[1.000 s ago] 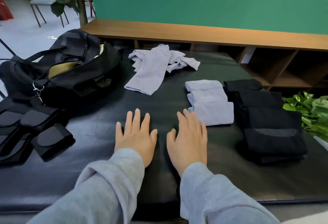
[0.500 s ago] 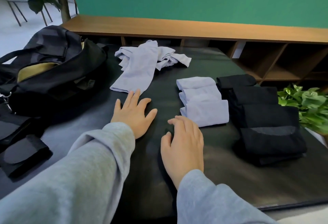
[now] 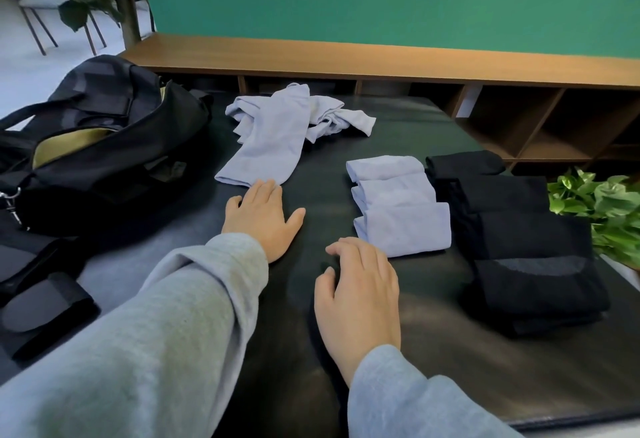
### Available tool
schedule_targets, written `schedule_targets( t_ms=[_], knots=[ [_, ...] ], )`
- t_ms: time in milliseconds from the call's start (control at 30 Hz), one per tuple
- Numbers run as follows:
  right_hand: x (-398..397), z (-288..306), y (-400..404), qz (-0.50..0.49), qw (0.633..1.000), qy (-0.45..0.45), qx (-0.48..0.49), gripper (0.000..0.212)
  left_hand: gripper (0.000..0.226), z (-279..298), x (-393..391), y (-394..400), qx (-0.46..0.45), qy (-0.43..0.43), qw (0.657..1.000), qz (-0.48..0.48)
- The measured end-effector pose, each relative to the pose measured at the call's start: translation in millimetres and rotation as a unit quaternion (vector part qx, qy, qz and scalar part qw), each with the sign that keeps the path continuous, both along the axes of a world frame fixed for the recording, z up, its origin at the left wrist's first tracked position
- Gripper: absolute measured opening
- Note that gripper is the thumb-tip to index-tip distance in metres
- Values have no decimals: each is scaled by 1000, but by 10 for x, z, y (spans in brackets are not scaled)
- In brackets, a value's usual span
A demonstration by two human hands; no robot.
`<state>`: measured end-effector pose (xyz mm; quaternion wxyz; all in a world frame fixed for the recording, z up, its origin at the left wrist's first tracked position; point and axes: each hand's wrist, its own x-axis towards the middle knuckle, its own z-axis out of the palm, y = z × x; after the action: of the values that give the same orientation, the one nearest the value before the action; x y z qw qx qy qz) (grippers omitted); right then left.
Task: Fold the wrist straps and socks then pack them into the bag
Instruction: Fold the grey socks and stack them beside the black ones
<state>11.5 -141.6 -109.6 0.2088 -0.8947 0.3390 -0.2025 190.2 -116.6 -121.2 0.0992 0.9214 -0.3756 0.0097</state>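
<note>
on the table (image 3: 311,351), left hand (image 3: 261,219) lies flat, fingers straight, tips at the near hem of the loose socks (image 3: 270,136); contact cannot be confirmed. right hand (image 3: 358,293) rests loosely curled, holding nothing, just beside the folded socks (image 3: 398,205). black socks (image 3: 519,240) stacked at right. bag (image 3: 104,146) open at far left, straps (image 3: 41,302) in front of it. judgement: sock fabric is light, soft and limp; best pinched at the hem corners and drawn flat.
</note>
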Motion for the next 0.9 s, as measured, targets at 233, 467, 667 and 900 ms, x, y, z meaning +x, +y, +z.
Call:
schedule_targets(
  t_ms=[233,467,667,900],
  knots=[
    [8,-19,-14,-4,1000,-8,-8,28,50,-4,-237,189,-26,-6,1000,2],
    [13,3,3,-4,1000,-11,-5,28,51,53,-674,596,-37,-2,999,-21],
    [-26,32,48,-6,1000,-3,4,30,46,58,-876,815,-58,-5,998,-38],
    [-2,37,38,-8,1000,5,9,30,44,56,-668,677,-39,36,998,-21]
  ],
)
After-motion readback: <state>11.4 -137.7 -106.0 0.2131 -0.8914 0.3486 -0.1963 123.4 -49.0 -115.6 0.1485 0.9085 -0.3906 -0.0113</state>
